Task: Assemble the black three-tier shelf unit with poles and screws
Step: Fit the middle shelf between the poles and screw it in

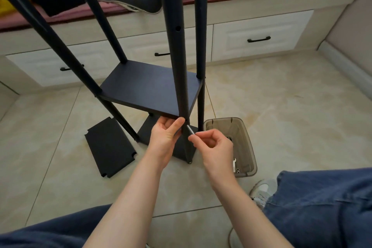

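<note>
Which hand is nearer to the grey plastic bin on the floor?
Right. The right hand, pinching a small silver part, is over the left rim of the bin. The left hand holds the front pole, further to the left.

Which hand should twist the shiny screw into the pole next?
Right. The right hand pinches the silver screw, its tip against the near pole. The left hand grips the middle shelf at that corner, likely steadying it, so it looks busy.
</note>
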The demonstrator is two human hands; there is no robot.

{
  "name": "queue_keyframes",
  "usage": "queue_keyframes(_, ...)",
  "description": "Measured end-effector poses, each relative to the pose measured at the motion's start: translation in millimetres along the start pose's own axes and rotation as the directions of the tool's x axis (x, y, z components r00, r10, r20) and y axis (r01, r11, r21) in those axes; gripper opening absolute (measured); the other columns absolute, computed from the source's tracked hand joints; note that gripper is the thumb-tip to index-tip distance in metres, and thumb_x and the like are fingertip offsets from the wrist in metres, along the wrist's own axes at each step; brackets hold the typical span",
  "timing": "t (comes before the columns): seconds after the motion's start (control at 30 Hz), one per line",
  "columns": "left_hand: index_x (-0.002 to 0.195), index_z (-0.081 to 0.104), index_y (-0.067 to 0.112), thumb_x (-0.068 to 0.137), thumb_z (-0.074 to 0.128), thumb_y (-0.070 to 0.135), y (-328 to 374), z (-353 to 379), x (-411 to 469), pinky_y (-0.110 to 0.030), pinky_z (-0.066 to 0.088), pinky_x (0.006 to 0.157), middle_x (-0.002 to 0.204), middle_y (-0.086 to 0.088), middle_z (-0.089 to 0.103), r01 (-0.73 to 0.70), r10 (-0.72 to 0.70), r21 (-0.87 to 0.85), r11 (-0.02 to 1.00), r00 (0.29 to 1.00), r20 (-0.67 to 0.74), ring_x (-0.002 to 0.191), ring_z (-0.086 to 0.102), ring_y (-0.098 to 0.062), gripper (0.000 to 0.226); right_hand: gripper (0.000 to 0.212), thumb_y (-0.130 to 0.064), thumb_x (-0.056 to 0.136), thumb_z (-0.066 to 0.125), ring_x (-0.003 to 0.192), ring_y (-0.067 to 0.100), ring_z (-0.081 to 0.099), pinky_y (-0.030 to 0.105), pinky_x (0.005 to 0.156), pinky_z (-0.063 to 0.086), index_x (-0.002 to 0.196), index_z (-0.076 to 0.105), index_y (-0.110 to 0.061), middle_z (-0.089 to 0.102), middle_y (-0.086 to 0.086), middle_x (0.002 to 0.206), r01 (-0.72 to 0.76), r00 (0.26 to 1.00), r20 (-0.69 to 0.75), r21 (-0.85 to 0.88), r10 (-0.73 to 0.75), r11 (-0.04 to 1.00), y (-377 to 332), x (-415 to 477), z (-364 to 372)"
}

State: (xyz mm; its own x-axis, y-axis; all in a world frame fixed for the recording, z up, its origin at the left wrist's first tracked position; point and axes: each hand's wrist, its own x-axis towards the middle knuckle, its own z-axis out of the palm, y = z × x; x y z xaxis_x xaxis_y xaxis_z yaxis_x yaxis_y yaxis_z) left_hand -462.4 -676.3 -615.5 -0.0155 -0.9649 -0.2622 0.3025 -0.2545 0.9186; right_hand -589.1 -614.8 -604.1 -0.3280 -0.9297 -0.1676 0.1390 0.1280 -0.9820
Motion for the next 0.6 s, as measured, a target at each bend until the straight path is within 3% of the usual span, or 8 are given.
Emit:
queue_keyframes(0.5, 0.124, 0.062, 0.020, 0.072, 0.080, 0.034, -16, -9, 10, -0.044, 0.053, 0.102, 0.113, -0.002, 0.076, -0.038, 0.038, 0.008, 0.999, 0.999, 0.029, 0.111, 0.071, -0.020, 0.057, 0.010, -0.014, 0.081, 0.081, 0.072, 0.004, 0.069, 0.011, 0.065, 0.050, 0.079, 0.071, -0.016, 0.073, -0.008, 0.075, 0.082, 0.994, -0.065, -0.113, -0.090, 0.990, -2, 4, 13)
queue_keyframes(0.6, 0.127, 0.061, 0.016, 0.073, 0.081, 0.033, -17, -10, 11, -0.045, 0.052, 0.103, 0.115, -0.005, 0.075, -0.036, 0.037, -0.006, 0.999, 0.998, 0.046, 0.111, 0.071, -0.022, 0.060, 0.011, -0.016, 0.080, 0.081, 0.073, 0.007, 0.069, 0.016, 0.067, 0.053, 0.078, 0.071, -0.017, 0.073, -0.007, 0.075, 0.091, 0.990, -0.089, -0.158, -0.106, 0.983, -2, 6, 13)
